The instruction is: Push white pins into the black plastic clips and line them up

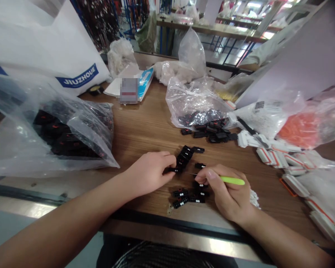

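Observation:
My left hand [153,172] is closed on a small black connector housing [173,169], gripped between thumb and fingers. A stack of similar black connectors [184,155] lies directly beyond its fingertips. In a pinch, my right hand [226,188] holds a tool with a lime-green handle [234,181]; its thin metal tip points left toward the held connector. Whether tip and connector touch, I cannot tell. More black connectors with white dots [181,201] lie between my hands, closer to the table's front edge. Small white pieces [254,198] are heaped beside my right wrist, partly hidden by it.
A clear bag of black parts [69,137] stands at left. Another clear bag [199,108] spills black connectors [216,132] at the back. White and orange connectors [276,158] and bags line the right side. A booklet [145,83] lies behind on the wooden table [139,126].

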`<state>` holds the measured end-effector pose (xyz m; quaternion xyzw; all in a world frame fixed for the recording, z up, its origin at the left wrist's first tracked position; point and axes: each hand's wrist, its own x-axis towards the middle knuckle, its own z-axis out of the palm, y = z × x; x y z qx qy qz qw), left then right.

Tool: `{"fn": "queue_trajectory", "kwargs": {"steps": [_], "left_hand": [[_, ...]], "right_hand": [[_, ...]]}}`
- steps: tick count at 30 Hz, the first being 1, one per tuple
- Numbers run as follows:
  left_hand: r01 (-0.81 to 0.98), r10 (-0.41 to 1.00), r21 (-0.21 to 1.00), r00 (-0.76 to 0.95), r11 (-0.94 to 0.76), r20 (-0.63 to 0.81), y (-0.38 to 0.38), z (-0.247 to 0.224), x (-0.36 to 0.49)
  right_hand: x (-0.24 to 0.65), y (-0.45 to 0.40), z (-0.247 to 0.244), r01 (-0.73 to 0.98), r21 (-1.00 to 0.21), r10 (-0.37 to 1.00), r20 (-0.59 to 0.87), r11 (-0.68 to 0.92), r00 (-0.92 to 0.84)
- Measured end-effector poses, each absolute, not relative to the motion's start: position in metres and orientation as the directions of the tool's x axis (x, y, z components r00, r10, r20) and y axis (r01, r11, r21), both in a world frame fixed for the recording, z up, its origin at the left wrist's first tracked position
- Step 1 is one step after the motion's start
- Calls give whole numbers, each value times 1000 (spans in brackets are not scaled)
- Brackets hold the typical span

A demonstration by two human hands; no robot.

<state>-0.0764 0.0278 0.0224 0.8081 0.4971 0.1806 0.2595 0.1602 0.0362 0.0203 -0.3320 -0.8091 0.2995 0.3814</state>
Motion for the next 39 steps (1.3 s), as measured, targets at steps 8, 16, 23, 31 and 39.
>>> {"fn": "queue_trajectory", "kwargs": {"steps": [8, 16, 23, 31, 39], "left_hand": [[576, 840, 724, 542, -380, 10, 17, 45, -76], [542, 764, 697, 645, -470, 15, 18, 39, -72], [581, 756, 644, 655, -498, -7, 16, 33, -70], [668, 820, 578, 573, -470, 5, 19, 31, -72], [675, 826, 576, 564, -462, 1, 19, 31, -72]], "right_hand": [[167, 36, 22, 329, -724, 780, 463, 607, -420], [168, 36, 22, 347, -722, 789, 454, 598, -414], [168, 36, 23, 329, -731, 785, 452, 598, -423], [163, 34, 20, 298, -810, 802, 311, 504, -511], [157, 30, 19, 276, -793, 767, 335, 543, -548]]}}
